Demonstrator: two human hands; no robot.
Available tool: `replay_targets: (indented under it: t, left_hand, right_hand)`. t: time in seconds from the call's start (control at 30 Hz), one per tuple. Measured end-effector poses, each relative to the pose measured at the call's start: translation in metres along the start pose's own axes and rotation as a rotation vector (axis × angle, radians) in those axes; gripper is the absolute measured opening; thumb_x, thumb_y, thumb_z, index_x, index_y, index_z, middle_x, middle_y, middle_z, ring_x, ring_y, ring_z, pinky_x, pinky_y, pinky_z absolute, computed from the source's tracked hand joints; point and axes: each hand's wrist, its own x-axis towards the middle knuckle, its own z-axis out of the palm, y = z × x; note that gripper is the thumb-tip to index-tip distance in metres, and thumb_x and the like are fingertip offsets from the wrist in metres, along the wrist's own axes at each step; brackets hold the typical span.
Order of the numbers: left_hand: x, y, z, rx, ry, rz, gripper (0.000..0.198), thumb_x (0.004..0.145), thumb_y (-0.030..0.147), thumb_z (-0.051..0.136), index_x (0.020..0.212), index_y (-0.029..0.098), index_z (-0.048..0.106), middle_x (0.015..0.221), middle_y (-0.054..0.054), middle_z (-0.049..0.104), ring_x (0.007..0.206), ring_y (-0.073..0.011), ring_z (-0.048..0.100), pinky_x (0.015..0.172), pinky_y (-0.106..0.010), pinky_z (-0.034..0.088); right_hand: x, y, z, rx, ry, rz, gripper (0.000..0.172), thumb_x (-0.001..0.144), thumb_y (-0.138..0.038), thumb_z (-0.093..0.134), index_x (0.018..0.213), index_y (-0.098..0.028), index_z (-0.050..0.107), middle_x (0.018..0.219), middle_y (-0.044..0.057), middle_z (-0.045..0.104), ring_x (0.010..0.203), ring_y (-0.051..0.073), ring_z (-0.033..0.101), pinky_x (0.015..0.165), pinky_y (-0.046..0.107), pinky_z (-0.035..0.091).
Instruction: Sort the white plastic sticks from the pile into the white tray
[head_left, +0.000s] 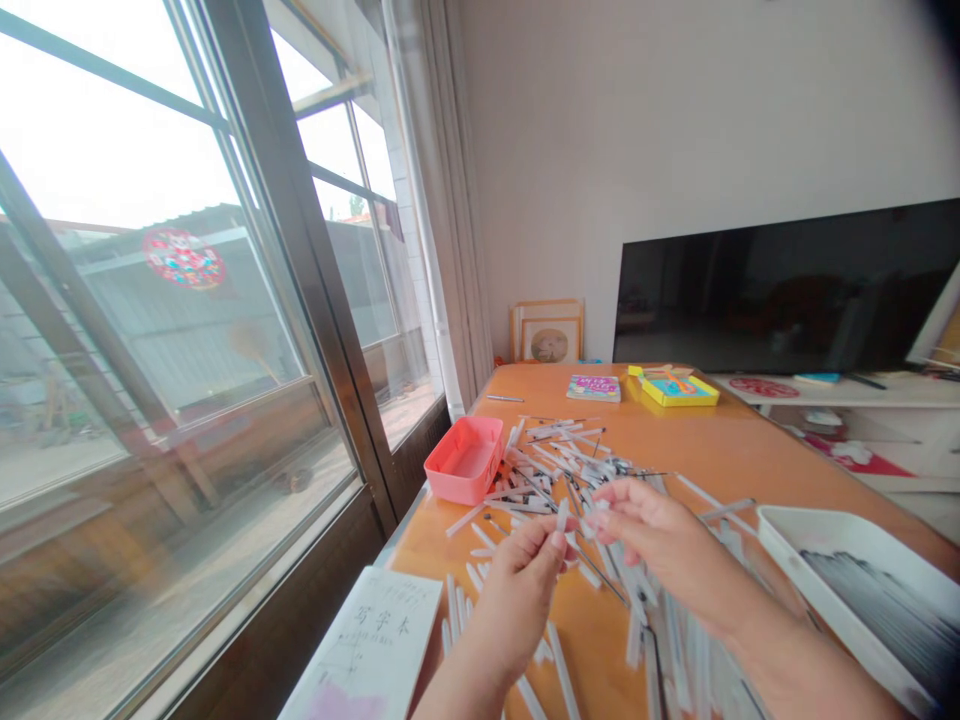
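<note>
Above the heap of pen parts, my left hand [529, 560] is closed in a pinch on a small translucent white pen piece [562, 515], which points upward. Close to its right, my right hand [645, 520] has its fingers bent together; something pale shows at the fingertips, too blurred to name. Beneath both hands lie loose white pen barrels [555, 455], dark-tipped refills and caps in a tangle. More clear plastic tubes [679, 640] lie under my right forearm.
A pink basket [463, 488] stands left of the heap. At the right, a white tray [780, 530] holds many dark thin refills. A writing notebook [375, 630] lies front left. Farther back are a colourful booklet [592, 388] and a yellow box [686, 398]. Windows border the left side.
</note>
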Motion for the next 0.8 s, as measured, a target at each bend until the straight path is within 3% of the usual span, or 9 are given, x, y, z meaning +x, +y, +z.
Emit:
replay_targets:
  t: [0.07, 0.17, 0.3, 0.57, 0.7, 0.8]
  left_hand:
    - [0.000, -0.002, 0.000, 0.017, -0.025, 0.002, 0.040, 0.092, 0.048, 0.058, 0.115, 0.018, 0.071, 0.089, -0.005, 0.064, 0.086, -0.0175, 0.053, 0.082, -0.031, 0.039]
    - [0.003, -0.006, -0.002, 0.028, -0.021, -0.001, 0.041, 0.091, 0.048, 0.059, 0.116, 0.017, 0.071, 0.088, -0.005, 0.064, 0.085, -0.0178, 0.053, 0.082, -0.032, 0.040]
    - [0.005, -0.007, -0.004, 0.030, 0.019, -0.015, 0.043, 0.090, 0.049, 0.060, 0.116, 0.017, 0.070, 0.086, -0.005, 0.065, 0.083, -0.0181, 0.054, 0.081, -0.032, 0.040]
    - [0.007, -0.005, -0.005, 0.012, 0.086, -0.046, 0.049, 0.084, 0.054, 0.065, 0.114, 0.016, 0.071, 0.084, -0.006, 0.064, 0.081, -0.0189, 0.055, 0.080, -0.032, 0.042]
    - [0.007, -0.003, -0.006, -0.015, 0.116, -0.042, 0.048, 0.084, 0.054, 0.065, 0.113, 0.016, 0.072, 0.084, -0.005, 0.063, 0.079, -0.0177, 0.054, 0.079, -0.032, 0.042]
    - [0.008, -0.004, -0.007, -0.026, 0.134, -0.041, 0.047, 0.085, 0.053, 0.064, 0.113, 0.016, 0.071, 0.085, -0.005, 0.063, 0.078, -0.0169, 0.053, 0.077, -0.030, 0.041]
  right_hand:
    - [-0.001, -0.004, -0.004, 0.074, 0.024, 0.001, 0.039, 0.084, -0.046, 0.060, 0.112, -0.018, 0.059, 0.094, 0.007, 0.071, 0.089, 0.022, 0.067, 0.064, 0.028, 0.045]
    - [-0.002, -0.001, -0.003, 0.046, -0.005, -0.014, 0.035, 0.084, -0.043, 0.060, 0.108, -0.017, 0.061, 0.086, 0.005, 0.071, 0.079, 0.019, 0.065, 0.061, 0.026, 0.044]
    - [0.000, 0.013, 0.010, -0.192, -0.101, -0.044, 0.022, 0.086, -0.033, 0.054, 0.100, -0.019, 0.064, 0.068, -0.003, 0.065, 0.063, 0.015, 0.058, 0.058, 0.025, 0.039]
    - [-0.016, 0.028, 0.033, -0.802, -0.206, -0.125, 0.011, 0.078, -0.021, 0.062, 0.085, -0.024, 0.069, 0.071, 0.001, 0.071, 0.067, 0.018, 0.063, 0.060, 0.026, 0.031]
    - [-0.017, 0.028, 0.033, -0.814, -0.231, -0.128, 0.021, 0.078, -0.024, 0.063, 0.097, -0.027, 0.073, 0.080, 0.003, 0.075, 0.075, 0.021, 0.068, 0.066, 0.027, 0.036]
    - [-0.011, 0.023, 0.023, -0.775, -0.176, -0.107, 0.019, 0.082, -0.028, 0.060, 0.095, -0.027, 0.073, 0.084, 0.003, 0.075, 0.079, 0.021, 0.067, 0.067, 0.026, 0.038]
